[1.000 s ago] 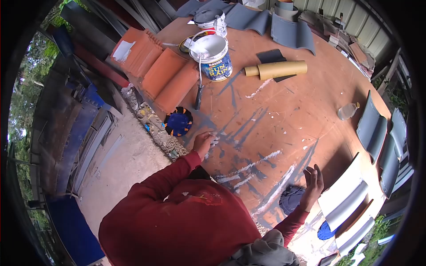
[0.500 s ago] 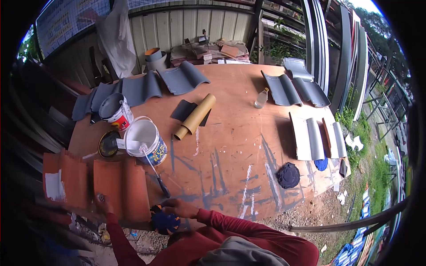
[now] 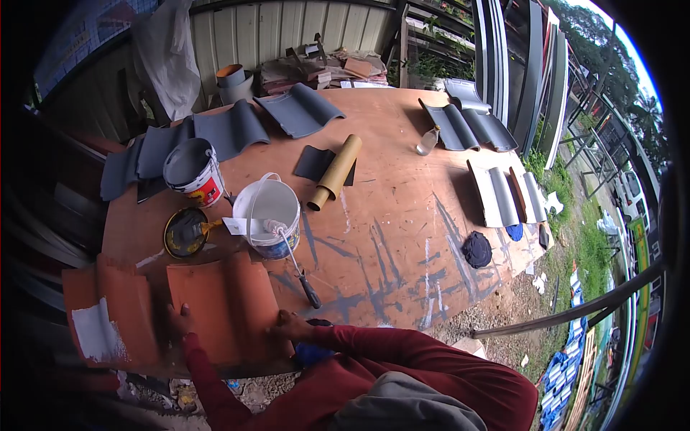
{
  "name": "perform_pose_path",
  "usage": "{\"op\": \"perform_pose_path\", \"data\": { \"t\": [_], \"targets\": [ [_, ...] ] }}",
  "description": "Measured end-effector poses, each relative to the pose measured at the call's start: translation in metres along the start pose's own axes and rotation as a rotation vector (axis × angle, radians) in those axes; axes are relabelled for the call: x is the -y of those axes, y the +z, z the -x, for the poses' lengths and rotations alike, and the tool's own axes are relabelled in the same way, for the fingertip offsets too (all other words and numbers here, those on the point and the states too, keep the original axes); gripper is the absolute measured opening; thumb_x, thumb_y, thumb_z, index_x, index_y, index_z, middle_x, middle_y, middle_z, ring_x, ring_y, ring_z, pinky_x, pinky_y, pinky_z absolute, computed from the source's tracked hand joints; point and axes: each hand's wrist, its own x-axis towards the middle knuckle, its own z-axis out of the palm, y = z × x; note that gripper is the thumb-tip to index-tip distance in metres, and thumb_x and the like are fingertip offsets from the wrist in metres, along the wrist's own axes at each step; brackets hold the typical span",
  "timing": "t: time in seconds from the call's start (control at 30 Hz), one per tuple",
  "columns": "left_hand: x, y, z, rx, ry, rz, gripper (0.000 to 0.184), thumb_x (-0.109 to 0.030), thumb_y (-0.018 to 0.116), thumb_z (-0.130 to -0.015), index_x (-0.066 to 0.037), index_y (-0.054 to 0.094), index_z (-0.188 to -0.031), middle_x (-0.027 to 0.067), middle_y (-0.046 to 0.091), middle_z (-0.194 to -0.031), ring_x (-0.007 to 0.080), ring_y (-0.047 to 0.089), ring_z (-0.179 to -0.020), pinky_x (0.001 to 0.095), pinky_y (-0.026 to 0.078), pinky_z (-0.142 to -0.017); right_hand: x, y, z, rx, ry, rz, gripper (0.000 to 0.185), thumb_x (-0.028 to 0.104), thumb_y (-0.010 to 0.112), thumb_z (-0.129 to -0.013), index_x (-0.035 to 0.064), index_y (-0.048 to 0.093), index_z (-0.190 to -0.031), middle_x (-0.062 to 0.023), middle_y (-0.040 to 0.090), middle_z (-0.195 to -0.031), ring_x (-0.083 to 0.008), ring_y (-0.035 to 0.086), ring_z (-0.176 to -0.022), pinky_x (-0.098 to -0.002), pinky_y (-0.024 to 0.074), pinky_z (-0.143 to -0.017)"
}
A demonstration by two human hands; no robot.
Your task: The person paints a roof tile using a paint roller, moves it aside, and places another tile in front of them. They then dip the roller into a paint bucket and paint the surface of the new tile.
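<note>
Left hand: grasping orange roof tile, left edge.
Right hand: grasping opposite edge, likely for balanced control.

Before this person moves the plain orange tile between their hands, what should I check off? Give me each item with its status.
1. Left hand at the left edge of the plain orange tile: ok.
2. Right hand at the opposite edge: ok.
3. Fingers secure under both edges: cannot tell, the undersides are hidden.
4. Roller out of the hands: ok, its head is in the white bucket and its handle hangs outside.
5. Generous room beyond the tile's far edge: not ok, the bucket stands close by.
6. White patch on the neighboring tile dry: cannot tell.
</note>
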Motion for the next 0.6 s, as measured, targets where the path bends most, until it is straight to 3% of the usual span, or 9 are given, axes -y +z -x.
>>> {"op": "perform_pose_path", "data": {
  "t": [0.07,0.2,0.3,0.37,0.5,0.6],
  "targets": [
    [0.029,0.019,-0.015,-0.025,0.094,0.062,0.069,-0.027,0.074,-0.095,0.010,0.045,-0.147,0.0320,0.056,-0.144,0.0445,0.053,-0.136,0.0465,0.042,-0.115,0.003,-0.004,-0.006,0.006,0.024,-0.009,0.103,0.070,0.073,-0.081,-0.0097,0.047,-0.140,-0.0312,0.056,-0.138,-0.0409,0.059,-0.127,-0.0486,0.0486,-0.104],
    [0.010,0.005,-0.003,0.014,0.064,0.113,0.064,-0.023,0.072,-0.096,0.010,0.048,-0.144,0.0323,0.055,-0.144,0.0447,0.053,-0.136,0.0461,0.042,-0.115,0.028,-0.005,-0.002,-0.029,0.150,-0.002,0.100,0.069,0.077,-0.077,-0.0098,0.053,-0.133,-0.0297,0.058,-0.136,-0.0383,0.060,-0.125,-0.0465,0.0510,-0.101],
    [0.018,0.011,0.000,-0.105,0.090,0.103,0.058,-0.020,0.072,-0.096,0.011,0.052,-0.141,0.0329,0.058,-0.140,0.0450,0.056,-0.132,0.0467,0.045,-0.111,0.018,0.016,-0.012,-0.204,0.151,0.090,0.097,0.068,0.079,-0.075,-0.0101,0.056,-0.128,-0.0287,0.062,-0.129,-0.0376,0.062,-0.122,-0.0454,0.0519,-0.099],
    [0.014,0.005,0.009,-0.154,0.115,0.097,0.054,-0.020,0.072,-0.096,0.011,0.055,-0.137,0.0331,0.063,-0.133,0.0451,0.061,-0.126,0.0475,0.048,-0.106,0.031,0.009,0.008,-0.175,0.142,0.090,0.096,0.068,0.079,-0.075,-0.0100,0.057,-0.127,-0.0289,0.062,-0.130,-0.0385,0.063,-0.121,-0.0454,0.0518,-0.100],
    [-0.009,-0.059,0.052,-0.111,0.045,0.014,0.050,-0.023,0.071,-0.096,0.010,0.059,-0.132,0.0326,0.066,-0.127,0.0462,0.064,-0.120,0.0492,0.051,-0.099,0.036,-0.001,0.039,-0.103,0.071,0.149,0.096,0.065,0.081,-0.074,-0.0100,0.057,-0.128,-0.0298,0.061,-0.131,-0.0401,0.062,-0.121,-0.0461,0.0509,-0.101],
    [-0.011,-0.095,0.085,-0.220,0.100,-0.007,0.047,-0.025,0.069,-0.097,0.010,0.061,-0.127,0.0301,0.069,-0.121,0.0436,0.068,-0.111,0.0480,0.052,-0.094,0.033,-0.009,0.062,-0.114,-0.054,0.109,0.099,0.063,0.082,-0.073,-0.0104,0.055,-0.132,-0.0295,0.060,-0.132,-0.0404,0.062,-0.122,-0.0465,0.0499,-0.103]
  ]
}}
